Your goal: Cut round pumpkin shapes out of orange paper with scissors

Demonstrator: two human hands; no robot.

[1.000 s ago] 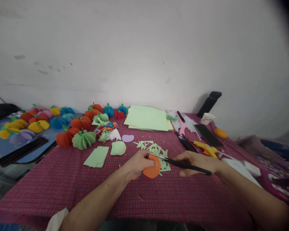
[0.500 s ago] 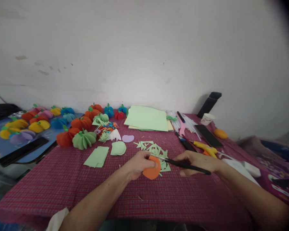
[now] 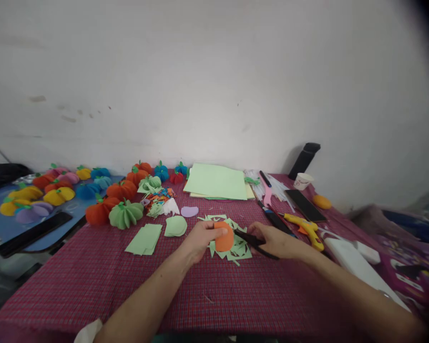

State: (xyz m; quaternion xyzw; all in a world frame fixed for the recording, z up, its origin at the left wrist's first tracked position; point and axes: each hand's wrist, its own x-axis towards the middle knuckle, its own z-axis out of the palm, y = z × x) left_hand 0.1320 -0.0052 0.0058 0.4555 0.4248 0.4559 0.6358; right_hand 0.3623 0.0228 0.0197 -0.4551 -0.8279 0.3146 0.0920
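Observation:
My left hand [image 3: 202,237] pinches an orange paper piece [image 3: 224,238] with rounded edges, thumb on its face. In my right hand [image 3: 268,238] is a pair of black-handled scissors [image 3: 254,240]; their tips lie at the orange paper's right edge. Beneath both hands spreads a heap of light green paper scraps [image 3: 240,250]. Left of my left hand lie a stack of rounded green paper pieces [image 3: 176,226] and a stack of green paper rectangles [image 3: 145,239]. A purple paper piece [image 3: 189,211] rests just behind them.
Several colourful paper pumpkins [image 3: 123,190] stand at the left, beside a pile of coloured scraps [image 3: 160,200]. Green sheets [image 3: 216,181] lie at the back. On the right are a yellow glue gun [image 3: 303,226], a phone [image 3: 305,205] and a paper cup [image 3: 302,181].
The orange paper has been turned and raised slightly, with my left hand. My right hand and the scissors have shifted left, and the scissors now point more steeply.

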